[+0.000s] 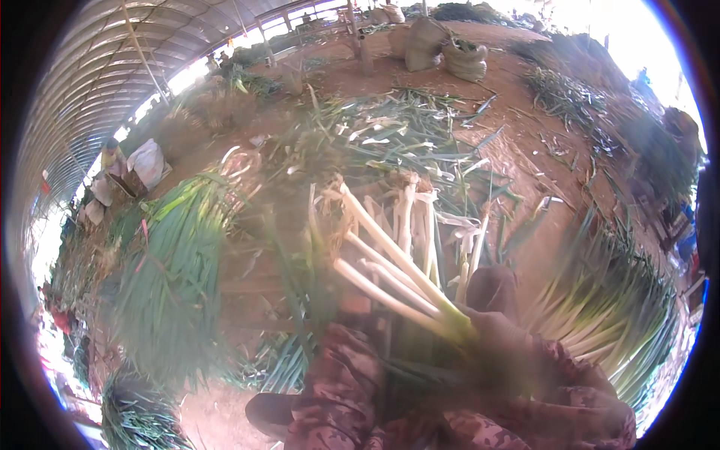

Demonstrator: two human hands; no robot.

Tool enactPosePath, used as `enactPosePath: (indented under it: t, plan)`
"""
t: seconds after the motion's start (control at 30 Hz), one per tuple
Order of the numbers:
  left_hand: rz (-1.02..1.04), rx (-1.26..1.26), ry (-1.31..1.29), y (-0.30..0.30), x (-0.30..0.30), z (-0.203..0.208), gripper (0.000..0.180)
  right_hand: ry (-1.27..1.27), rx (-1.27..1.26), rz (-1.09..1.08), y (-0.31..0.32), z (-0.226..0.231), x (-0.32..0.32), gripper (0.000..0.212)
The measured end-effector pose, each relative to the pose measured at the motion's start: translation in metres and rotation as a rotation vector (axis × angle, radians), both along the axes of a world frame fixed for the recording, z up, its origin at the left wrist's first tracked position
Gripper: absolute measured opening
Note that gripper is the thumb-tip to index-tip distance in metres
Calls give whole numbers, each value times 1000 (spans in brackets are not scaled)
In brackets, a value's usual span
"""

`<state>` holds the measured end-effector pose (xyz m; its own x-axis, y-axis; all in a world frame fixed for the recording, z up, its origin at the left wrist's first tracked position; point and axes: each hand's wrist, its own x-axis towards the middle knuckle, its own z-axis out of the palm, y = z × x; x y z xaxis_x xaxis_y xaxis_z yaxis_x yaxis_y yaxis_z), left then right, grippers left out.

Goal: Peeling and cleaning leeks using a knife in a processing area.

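Note:
A bunch of long green onions (397, 259) slants across the middle, with its white stalks and roots toward the upper left. My right hand (491, 334), blurred and partly lost in haze, is closed around the green part of these onions. From the lower right comes its camouflage sleeve (574, 375). Behind the held stalks, more onions with white stalks (406, 217) lie with their root ends away from me. My left hand cannot be made out. Below the bunch is my leg in camouflage cloth (337, 375), with a dark shoe (270, 412) beside it.
To the left lies a large bundle of green onions (176, 262), and another heap (615, 322) fans out at right. Loose leaves and peelings (397, 127) cover the ground ahead. Filled sacks (465, 60) stand farther off. A curved roof (97, 90) spans the upper left.

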<state>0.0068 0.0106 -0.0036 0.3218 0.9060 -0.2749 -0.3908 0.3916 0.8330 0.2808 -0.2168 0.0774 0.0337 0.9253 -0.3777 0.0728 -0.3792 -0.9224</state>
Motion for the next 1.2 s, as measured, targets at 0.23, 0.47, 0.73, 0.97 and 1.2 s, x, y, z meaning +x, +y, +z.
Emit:
enactPosePath:
  t: [0.23,0.47,0.73,0.97,1.2]
  plan:
    - [262,610,850,62,-161,127,76,-149,174,293,-17,28,-19,48]
    - [-150,1196,1670,-25,-75,173,118,-1462,527,774,35,22,45,71]
    - [-543,1158,1211,-20,-79,141,91,-1660,1122,1091,167,177,-15,77]
    - [-510,-29,-48,-73,-17,46,32,-1858,1296,868,253,119,-63,72]
    - [-271,-391,-131,-79,-29,-46,22,-1112,240,293,173,-65,-105,51]
